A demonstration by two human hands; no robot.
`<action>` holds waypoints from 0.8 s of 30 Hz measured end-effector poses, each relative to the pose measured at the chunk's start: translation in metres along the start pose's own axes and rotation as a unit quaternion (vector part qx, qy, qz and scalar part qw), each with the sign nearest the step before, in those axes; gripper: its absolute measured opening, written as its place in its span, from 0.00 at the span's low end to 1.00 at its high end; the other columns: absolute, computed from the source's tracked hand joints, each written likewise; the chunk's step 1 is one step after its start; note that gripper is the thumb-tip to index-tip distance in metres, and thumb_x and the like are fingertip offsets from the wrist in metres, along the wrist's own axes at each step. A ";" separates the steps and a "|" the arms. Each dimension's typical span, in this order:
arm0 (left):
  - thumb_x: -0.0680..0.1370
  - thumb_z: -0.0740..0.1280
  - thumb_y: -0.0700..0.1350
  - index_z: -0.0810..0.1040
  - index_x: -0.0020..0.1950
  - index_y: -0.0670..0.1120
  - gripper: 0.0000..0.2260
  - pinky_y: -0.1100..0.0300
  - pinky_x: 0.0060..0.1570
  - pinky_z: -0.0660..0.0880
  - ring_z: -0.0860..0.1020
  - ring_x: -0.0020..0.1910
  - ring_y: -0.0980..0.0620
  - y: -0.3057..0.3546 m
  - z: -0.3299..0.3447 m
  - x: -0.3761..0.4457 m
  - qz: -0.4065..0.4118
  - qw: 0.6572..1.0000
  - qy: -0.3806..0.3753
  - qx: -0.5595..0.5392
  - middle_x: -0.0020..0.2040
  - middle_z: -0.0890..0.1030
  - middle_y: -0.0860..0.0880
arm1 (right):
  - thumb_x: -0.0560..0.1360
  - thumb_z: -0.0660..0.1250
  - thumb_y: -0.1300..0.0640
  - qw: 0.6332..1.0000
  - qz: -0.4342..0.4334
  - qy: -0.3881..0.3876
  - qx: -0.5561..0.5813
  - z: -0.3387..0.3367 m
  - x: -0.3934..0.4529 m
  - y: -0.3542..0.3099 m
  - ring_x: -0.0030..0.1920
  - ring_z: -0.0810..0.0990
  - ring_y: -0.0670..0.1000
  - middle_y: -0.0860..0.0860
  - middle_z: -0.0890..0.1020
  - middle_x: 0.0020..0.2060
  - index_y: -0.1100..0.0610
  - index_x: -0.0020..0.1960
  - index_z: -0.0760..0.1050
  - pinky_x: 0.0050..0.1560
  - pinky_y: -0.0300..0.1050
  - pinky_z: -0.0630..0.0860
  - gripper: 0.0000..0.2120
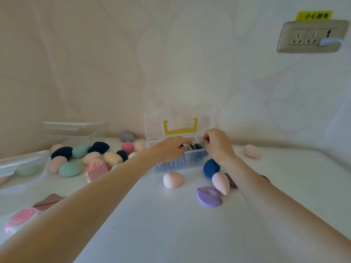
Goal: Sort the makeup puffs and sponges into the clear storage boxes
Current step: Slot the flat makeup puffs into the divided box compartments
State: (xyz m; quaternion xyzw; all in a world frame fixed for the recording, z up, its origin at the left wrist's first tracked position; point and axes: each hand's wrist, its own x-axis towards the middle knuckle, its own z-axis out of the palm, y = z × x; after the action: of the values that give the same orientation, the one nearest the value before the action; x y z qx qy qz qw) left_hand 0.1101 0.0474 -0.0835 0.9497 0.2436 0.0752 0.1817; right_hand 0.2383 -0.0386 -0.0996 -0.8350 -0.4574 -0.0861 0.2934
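While egg-shaped sponges (172, 179) lie scattered, both hands (193, 146) seemingly pinching flat puffs (195, 146) inside clear box (180, 164).

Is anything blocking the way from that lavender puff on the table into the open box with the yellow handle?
Partly. The right forearm and a pink sponge lie between the lavender puff and the open box; both hands are already over its compartments. Its lid is up.
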 end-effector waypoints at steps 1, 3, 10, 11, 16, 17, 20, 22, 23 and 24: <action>0.81 0.52 0.37 0.65 0.73 0.48 0.21 0.60 0.69 0.60 0.64 0.72 0.49 -0.001 0.000 0.000 -0.001 1.000 0.000 0.002 0.73 0.67 0.49 | 0.77 0.59 0.66 1.000 0.003 -0.019 0.000 0.001 0.000 -0.002 0.53 0.78 0.56 0.56 0.80 0.52 0.62 0.54 0.78 0.52 0.45 0.74 0.11; 0.81 0.52 0.38 0.64 0.74 0.48 0.21 0.59 0.69 0.61 0.66 0.72 0.49 -0.002 0.000 0.000 -0.005 1.000 -0.001 0.003 0.73 0.68 0.48 | 0.77 0.58 0.66 0.998 0.000 -0.059 -0.012 0.000 -0.001 -0.006 0.54 0.78 0.56 0.58 0.80 0.54 0.63 0.57 0.78 0.55 0.46 0.74 0.13; 0.81 0.53 0.38 0.62 0.74 0.47 0.21 0.60 0.68 0.62 0.67 0.71 0.48 0.000 0.000 -0.005 -0.002 1.000 0.002 0.011 0.73 0.67 0.47 | 0.77 0.54 0.68 0.985 -0.039 -0.126 -0.110 -0.010 0.000 -0.013 0.42 0.72 0.55 0.56 0.73 0.43 0.62 0.64 0.64 0.40 0.47 0.69 0.15; 0.81 0.53 0.38 0.62 0.74 0.47 0.21 0.60 0.68 0.63 0.67 0.70 0.48 0.002 -0.001 -0.006 0.002 1.000 0.007 0.016 0.73 0.67 0.47 | 0.77 0.54 0.69 0.985 -0.039 -0.120 -0.113 -0.010 -0.001 -0.013 0.43 0.73 0.55 0.56 0.73 0.43 0.62 0.64 0.64 0.41 0.49 0.72 0.16; 0.79 0.55 0.36 0.67 0.71 0.46 0.21 0.58 0.65 0.66 0.69 0.68 0.48 0.014 -0.005 -0.011 0.031 0.997 0.054 0.047 0.71 0.70 0.47 | 0.77 0.55 0.68 0.997 -0.026 -0.067 -0.042 -0.028 -0.005 -0.009 0.54 0.76 0.58 0.58 0.75 0.55 0.60 0.60 0.70 0.55 0.50 0.75 0.14; 0.78 0.55 0.35 0.69 0.70 0.46 0.21 0.57 0.65 0.67 0.70 0.67 0.47 0.018 -0.004 -0.011 0.037 0.996 0.063 0.045 0.69 0.71 0.46 | 0.77 0.56 0.68 0.998 -0.019 -0.049 -0.035 -0.032 -0.004 -0.006 0.53 0.76 0.58 0.58 0.77 0.55 0.60 0.58 0.73 0.54 0.49 0.75 0.13; 0.77 0.55 0.34 0.71 0.68 0.47 0.21 0.55 0.64 0.69 0.71 0.66 0.46 0.031 -0.001 -0.014 0.057 0.995 0.070 0.036 0.68 0.73 0.46 | 0.75 0.57 0.67 0.999 0.023 -0.014 -0.036 -0.051 -0.007 0.003 0.51 0.79 0.58 0.57 0.81 0.51 0.61 0.51 0.79 0.52 0.49 0.77 0.12; 0.77 0.55 0.34 0.71 0.69 0.47 0.21 0.59 0.62 0.68 0.71 0.66 0.47 0.041 0.003 -0.018 0.065 0.995 0.057 0.041 0.68 0.73 0.47 | 0.73 0.59 0.67 0.993 0.051 -0.093 -0.045 -0.059 -0.013 0.012 0.48 0.80 0.58 0.58 0.82 0.48 0.64 0.49 0.80 0.50 0.48 0.77 0.12; 0.78 0.55 0.34 0.70 0.69 0.47 0.21 0.61 0.60 0.66 0.71 0.65 0.47 0.047 0.005 -0.020 0.067 0.996 0.049 0.044 0.68 0.73 0.47 | 0.73 0.60 0.67 0.983 0.063 -0.164 -0.052 -0.062 -0.019 0.017 0.45 0.80 0.57 0.57 0.82 0.46 0.64 0.49 0.80 0.49 0.46 0.77 0.11; 0.78 0.55 0.34 0.70 0.69 0.47 0.21 0.62 0.58 0.66 0.71 0.65 0.48 0.051 0.006 -0.022 0.067 0.996 0.042 0.046 0.68 0.73 0.48 | 0.73 0.62 0.66 0.967 0.077 -0.233 -0.061 -0.062 -0.026 0.022 0.43 0.80 0.56 0.56 0.82 0.45 0.64 0.50 0.80 0.48 0.45 0.76 0.11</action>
State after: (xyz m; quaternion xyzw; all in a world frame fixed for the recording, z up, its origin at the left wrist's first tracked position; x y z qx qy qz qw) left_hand 0.1150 -0.0068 -0.0709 0.9673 0.1897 0.1157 0.1219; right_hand 0.2492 -0.1018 -0.0689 -0.8808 -0.4419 0.1063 0.1332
